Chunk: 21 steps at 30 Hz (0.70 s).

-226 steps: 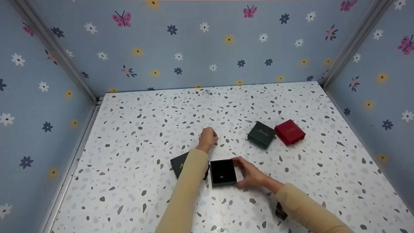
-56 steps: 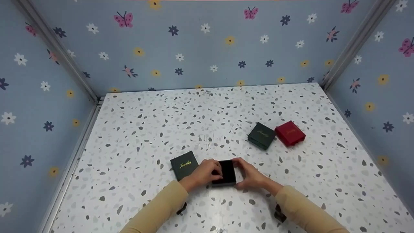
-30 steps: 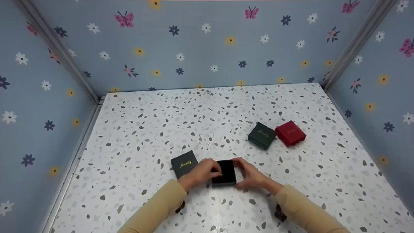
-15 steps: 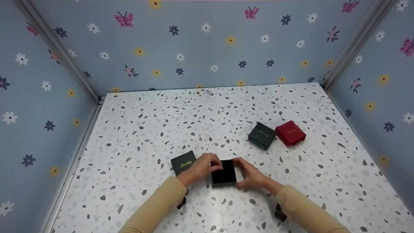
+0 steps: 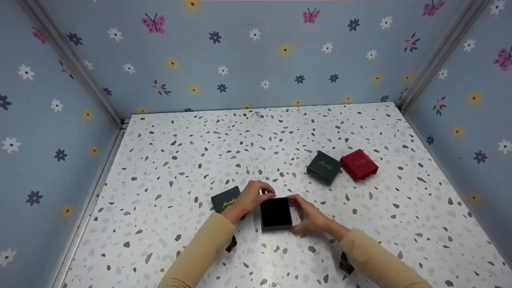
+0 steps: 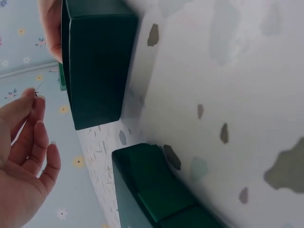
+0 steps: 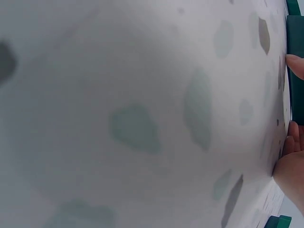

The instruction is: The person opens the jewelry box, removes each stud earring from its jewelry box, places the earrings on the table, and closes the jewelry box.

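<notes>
In the head view, an uncovered dark green jewelry box (image 5: 276, 228) with a black insert stands at the middle front of the table. My right hand (image 5: 310, 214) grips its right side between thumb and fingers. My left hand (image 5: 256, 196) is at the box's back left corner. The left wrist view shows its thumb and index fingertip pinching a tiny stud earring (image 6: 36, 92) with a thin post, above the box wall (image 6: 99, 66). Partly behind the left wrist lies the green lid (image 5: 226, 198), lettered in gold. In the right wrist view, the box (image 7: 296, 95) shows only at the edge.
Farther back on the right sit a closed green jewelry box (image 5: 324, 167) and a red one (image 5: 359, 165), side by side. Several tiny shiny pieces (image 5: 256, 166) lie behind the left hand. Patterned panels (image 5: 240, 52) border the speckled table at the back and both sides.
Earlier, a small shiny piece sat in the box's insert; now the insert is bare. My left hand came to the box, then rose from the insert toward its back left corner. The right hand stayed.
</notes>
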Each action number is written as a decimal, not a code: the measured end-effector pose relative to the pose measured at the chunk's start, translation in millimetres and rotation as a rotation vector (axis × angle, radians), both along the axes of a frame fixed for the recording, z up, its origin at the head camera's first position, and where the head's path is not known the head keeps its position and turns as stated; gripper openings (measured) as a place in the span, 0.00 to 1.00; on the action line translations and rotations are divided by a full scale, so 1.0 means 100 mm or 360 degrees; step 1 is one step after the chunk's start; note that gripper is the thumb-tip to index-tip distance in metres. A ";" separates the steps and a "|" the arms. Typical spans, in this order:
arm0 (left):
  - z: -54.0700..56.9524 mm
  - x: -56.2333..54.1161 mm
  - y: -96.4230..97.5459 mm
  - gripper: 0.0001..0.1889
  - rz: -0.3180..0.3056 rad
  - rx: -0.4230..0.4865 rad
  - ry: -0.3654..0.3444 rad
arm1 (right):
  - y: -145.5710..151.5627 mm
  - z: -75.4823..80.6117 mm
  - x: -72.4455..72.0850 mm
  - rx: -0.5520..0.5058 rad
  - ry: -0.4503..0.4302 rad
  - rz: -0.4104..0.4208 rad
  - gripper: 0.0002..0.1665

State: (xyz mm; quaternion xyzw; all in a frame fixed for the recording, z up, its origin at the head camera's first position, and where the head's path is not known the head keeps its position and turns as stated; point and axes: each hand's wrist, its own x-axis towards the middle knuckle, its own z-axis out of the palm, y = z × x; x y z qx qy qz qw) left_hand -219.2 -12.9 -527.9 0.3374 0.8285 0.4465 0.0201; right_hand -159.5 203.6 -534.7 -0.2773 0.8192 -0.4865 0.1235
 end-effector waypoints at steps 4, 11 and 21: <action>-0.02 -0.04 0.02 0.02 0.0024 0.0012 0.0004 | 0.00 -0.01 0.00 0.0000 0.0004 0.0006 0.48; -0.07 -0.11 0.03 0.03 0.0079 0.0038 0.0003 | 0.04 -0.20 -0.06 -0.0024 0.0022 -0.0001 0.50; -0.13 -0.22 0.06 0.03 0.0246 -0.0034 -0.0049 | 0.09 -0.38 -0.13 0.0009 0.0010 -0.0033 0.51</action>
